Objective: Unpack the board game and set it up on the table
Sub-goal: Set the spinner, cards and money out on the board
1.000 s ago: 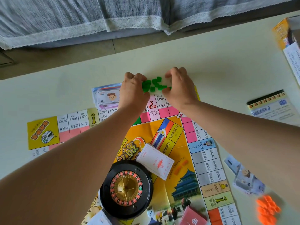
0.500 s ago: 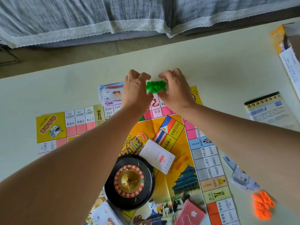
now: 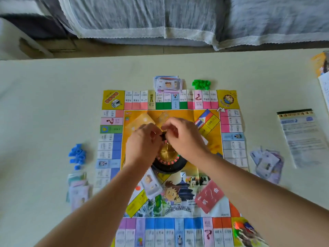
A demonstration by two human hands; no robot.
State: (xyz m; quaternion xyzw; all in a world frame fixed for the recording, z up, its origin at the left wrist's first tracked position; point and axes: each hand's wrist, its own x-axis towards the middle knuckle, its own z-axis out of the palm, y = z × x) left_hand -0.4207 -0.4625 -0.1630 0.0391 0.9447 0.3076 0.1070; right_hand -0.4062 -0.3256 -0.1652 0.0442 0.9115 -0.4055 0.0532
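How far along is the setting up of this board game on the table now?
Done: the board lies unfolded on the table; green pieces, blue pieces and a money stack sit beside its edges, a red card deck on it. In hand: the left hand and right hand both grip the roulette wheel at the centre. Left, probably: placing the wheel and tidying the loose card next to it.

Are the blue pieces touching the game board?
Apart. The head view shows bare table between the blue pieces and the game board.
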